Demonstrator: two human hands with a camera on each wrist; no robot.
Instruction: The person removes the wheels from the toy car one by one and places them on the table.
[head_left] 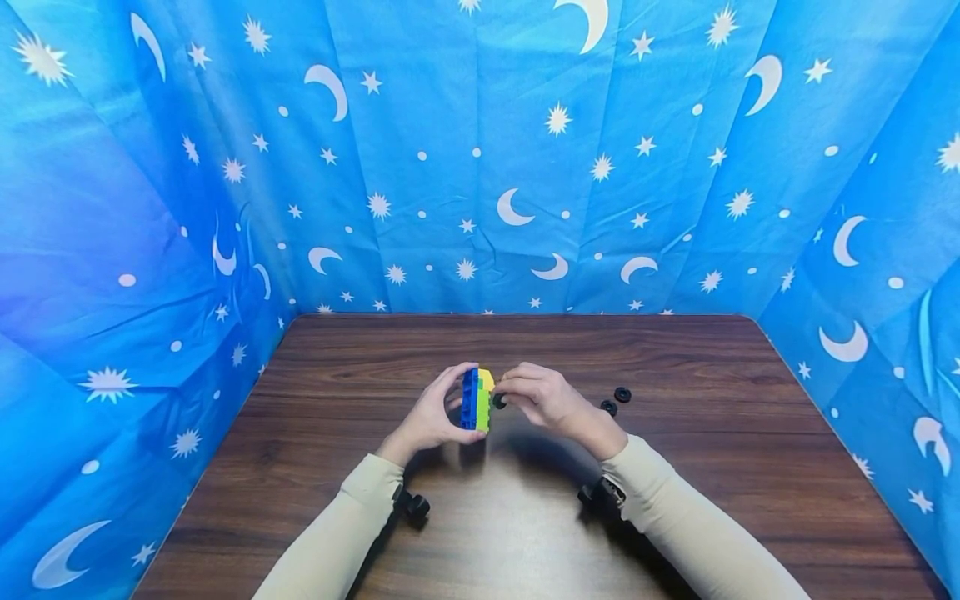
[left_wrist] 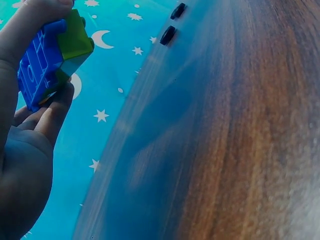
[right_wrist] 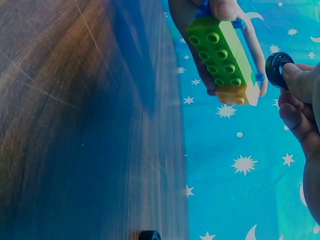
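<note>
My left hand holds a toy-brick car body by its two ends, thumb at the near end and fingers at the far one. The body has a blue base, a lime green studded brick and a yellow brick at one end. Blue axle pegs stick out along one side of the base. Between thumb and fingers, my right hand pinches a small black wheel. In the right wrist view, that wheel is beside the peg near the yellow end, with a narrow gap between them.
Two more black wheels lie on the brown wooden table, right of my right hand. A blue curtain with moons and stars surrounds the table at the back and sides. Black camera mounts hang at both wrists.
</note>
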